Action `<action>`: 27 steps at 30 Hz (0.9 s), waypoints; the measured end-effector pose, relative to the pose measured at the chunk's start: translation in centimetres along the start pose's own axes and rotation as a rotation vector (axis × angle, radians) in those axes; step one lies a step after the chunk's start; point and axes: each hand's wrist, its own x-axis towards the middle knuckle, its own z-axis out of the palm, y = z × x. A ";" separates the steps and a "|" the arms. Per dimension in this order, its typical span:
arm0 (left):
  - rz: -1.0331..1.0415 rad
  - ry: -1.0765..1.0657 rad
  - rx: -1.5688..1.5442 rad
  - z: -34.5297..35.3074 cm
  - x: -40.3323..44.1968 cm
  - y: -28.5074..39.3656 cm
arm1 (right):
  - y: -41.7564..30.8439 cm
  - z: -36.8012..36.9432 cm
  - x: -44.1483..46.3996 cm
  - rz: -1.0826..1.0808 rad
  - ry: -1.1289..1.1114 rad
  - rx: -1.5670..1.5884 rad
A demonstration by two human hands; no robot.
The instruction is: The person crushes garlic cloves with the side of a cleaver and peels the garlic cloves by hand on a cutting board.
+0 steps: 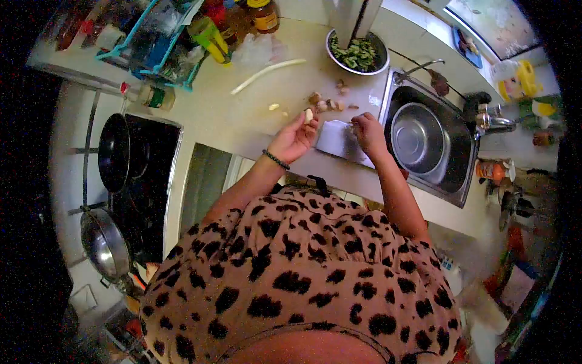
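My left hand, with a dark bead bracelet at the wrist, pinches a pale garlic clove between its fingertips. My right hand is closed, its fingertips together over the right end of a flat, whitish rectangular thing at the counter's front edge. What those fingers hold, if anything, is too small to make out. Just beyond both hands lie several unpeeled garlic pieces and bits of skin. Left of them are a few pale yellow cloves.
A long white stalk lies on the counter. Behind it stands a bowl of green leaves. The sink holds a metal basin on the right. On the left is a stove with a black pan and a wok.
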 end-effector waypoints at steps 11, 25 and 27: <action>0.433 0.289 0.577 4.6 -0.1 0.2 | -13.9 -0.7 2.0 -0.038 -0.112 0.636; 0.485 0.179 0.982 6.7 0.3 1.4 | -11.4 0.5 1.4 0.091 -0.026 0.851; 0.434 0.162 1.028 8.3 -0.1 1.1 | -11.0 0.3 1.4 0.116 0.025 0.846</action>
